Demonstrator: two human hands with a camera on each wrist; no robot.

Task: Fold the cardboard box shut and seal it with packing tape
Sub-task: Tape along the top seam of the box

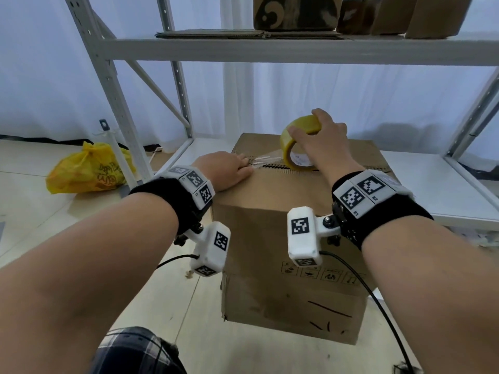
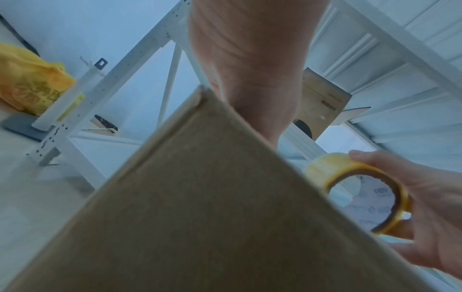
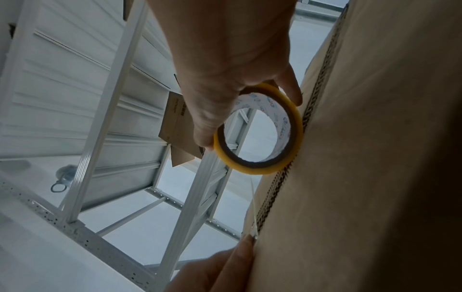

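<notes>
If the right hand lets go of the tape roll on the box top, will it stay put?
Probably not: the tape roll stands on edge on the box, so it may roll or tip. The strip pinned by the left hand might tether it.

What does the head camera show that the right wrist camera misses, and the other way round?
Only the head view shows the yellow bag on the floor, the box's printed front side and both wristbands. Only the right wrist view looks through the tape roll's core, whose lining is printed, and shows the seam's corrugated edges close up. Both show the right hand gripping the roll, the left hand pressing the tape end down, and the shelf.
</notes>
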